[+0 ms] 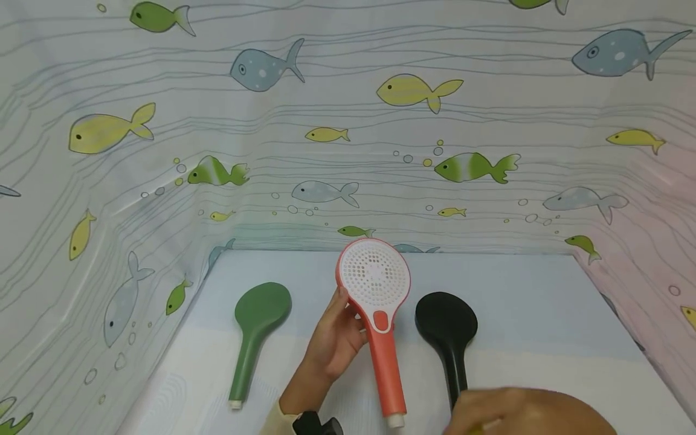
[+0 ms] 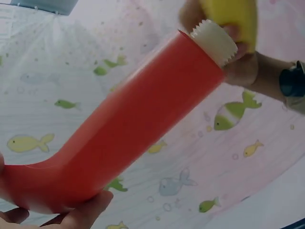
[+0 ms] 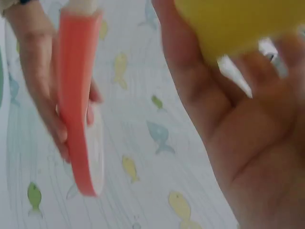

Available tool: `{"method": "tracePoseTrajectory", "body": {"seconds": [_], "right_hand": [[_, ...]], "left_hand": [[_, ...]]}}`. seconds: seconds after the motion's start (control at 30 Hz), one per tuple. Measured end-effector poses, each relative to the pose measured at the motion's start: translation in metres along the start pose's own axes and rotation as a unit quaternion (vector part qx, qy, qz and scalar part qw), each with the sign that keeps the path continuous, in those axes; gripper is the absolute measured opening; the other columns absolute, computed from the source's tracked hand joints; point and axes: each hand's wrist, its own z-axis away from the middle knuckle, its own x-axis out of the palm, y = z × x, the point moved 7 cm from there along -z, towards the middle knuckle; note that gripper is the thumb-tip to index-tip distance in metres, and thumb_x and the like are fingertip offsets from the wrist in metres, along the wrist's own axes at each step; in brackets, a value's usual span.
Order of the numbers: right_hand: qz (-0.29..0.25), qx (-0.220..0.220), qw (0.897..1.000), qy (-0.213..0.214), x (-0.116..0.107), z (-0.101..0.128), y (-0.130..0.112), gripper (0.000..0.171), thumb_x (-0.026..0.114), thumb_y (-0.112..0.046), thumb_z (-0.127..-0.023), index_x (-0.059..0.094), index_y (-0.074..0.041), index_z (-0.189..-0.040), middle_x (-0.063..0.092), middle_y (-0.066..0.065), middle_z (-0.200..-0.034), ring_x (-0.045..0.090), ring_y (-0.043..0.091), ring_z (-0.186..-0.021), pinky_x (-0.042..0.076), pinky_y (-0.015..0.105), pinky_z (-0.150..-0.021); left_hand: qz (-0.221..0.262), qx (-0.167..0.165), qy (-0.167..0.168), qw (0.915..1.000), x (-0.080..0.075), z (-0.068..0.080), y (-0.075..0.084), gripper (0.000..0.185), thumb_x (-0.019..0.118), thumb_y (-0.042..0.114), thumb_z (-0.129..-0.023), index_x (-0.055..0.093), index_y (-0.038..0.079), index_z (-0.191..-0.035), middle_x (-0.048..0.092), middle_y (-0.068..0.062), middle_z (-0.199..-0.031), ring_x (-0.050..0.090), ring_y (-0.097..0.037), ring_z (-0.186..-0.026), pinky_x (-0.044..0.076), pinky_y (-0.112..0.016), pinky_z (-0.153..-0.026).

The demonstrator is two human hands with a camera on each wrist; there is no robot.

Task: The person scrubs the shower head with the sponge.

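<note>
My left hand [image 1: 338,338] holds a red shower head [image 1: 387,374] with a white spray face [image 1: 375,272], gripping it near the neck. The face is turned toward the head camera, and the handle slants down to a white threaded end [image 2: 214,43]. At the bottom right of the head view, my right hand [image 1: 533,414] is blurred and partly cut off. Its fingers and thumb grip a yellow block-like thing [image 3: 243,28], close to the threaded end in the left wrist view [image 2: 233,21]; I cannot tell its kind.
A green shower head [image 1: 255,338] lies on the white table [image 1: 544,314] to the left. A black shower head [image 1: 447,320] lies on the right, its handle end hidden by my right hand. Fish-patterned sheeting [image 1: 348,163] rises around the back and sides.
</note>
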Motion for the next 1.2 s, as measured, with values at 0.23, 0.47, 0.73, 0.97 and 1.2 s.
{"method": "tracePoseTrajectory", "body": {"seconds": [0.23,0.47,0.73,0.97,1.2], "right_hand": [[0.145,0.205,0.946,0.207,-0.034,0.007,0.051,0.066,0.079,-0.002,-0.080,0.055,-0.014,-0.140,0.053,0.002,-0.143,0.052,0.007,-0.124,0.044,0.008,-0.098],[0.240,0.174,0.937,0.186,-0.008,-0.016,0.060,0.047,0.069,-0.025,-0.093,0.058,-0.021,-0.139,0.051,0.003,-0.145,0.048,0.014,-0.125,0.042,0.007,-0.098],[0.245,0.172,0.941,0.156,0.004,-0.018,0.060,0.043,0.061,-0.025,-0.094,0.061,-0.024,-0.137,0.057,-0.001,-0.138,0.048,0.010,-0.114,0.045,0.009,-0.084],[0.220,0.131,0.957,0.137,0.004,-0.021,0.049,0.045,0.067,-0.016,-0.088,0.063,-0.023,-0.133,0.060,-0.003,-0.135,0.051,0.009,-0.112,0.047,0.011,-0.088],[0.120,0.077,0.988,0.053,0.013,-0.021,0.032,0.049,0.073,-0.017,-0.090,0.058,-0.024,-0.137,0.056,-0.005,-0.137,0.051,0.006,-0.118,0.047,0.010,-0.095]], "left_hand": [[-0.006,-0.023,-0.004,0.9997,0.007,0.002,-0.008,0.055,0.035,0.039,-0.109,0.018,0.020,-0.158,0.051,-0.002,-0.138,0.064,-0.015,-0.107,0.055,-0.029,-0.096],[-0.011,-0.039,-0.002,0.9992,0.009,0.003,-0.019,0.058,0.036,0.041,-0.108,0.016,0.021,-0.159,0.032,-0.005,-0.159,0.050,-0.017,-0.134,0.047,-0.033,-0.109],[-0.025,-0.027,0.009,0.9993,0.009,0.003,-0.019,0.059,0.039,0.036,-0.108,0.013,0.022,-0.160,0.024,-0.009,-0.162,0.040,-0.024,-0.142,0.044,-0.037,-0.110],[-0.036,-0.019,0.012,0.9991,0.010,0.002,-0.014,0.057,0.039,0.036,-0.108,0.018,0.020,-0.159,0.038,-0.008,-0.149,0.049,-0.022,-0.128,0.047,-0.032,-0.109],[-0.036,-0.005,0.008,0.9993,0.007,0.002,-0.008,0.052,0.037,0.033,-0.109,0.022,0.016,-0.156,0.052,-0.002,-0.133,0.056,-0.018,-0.111,0.052,-0.029,-0.100]]}}
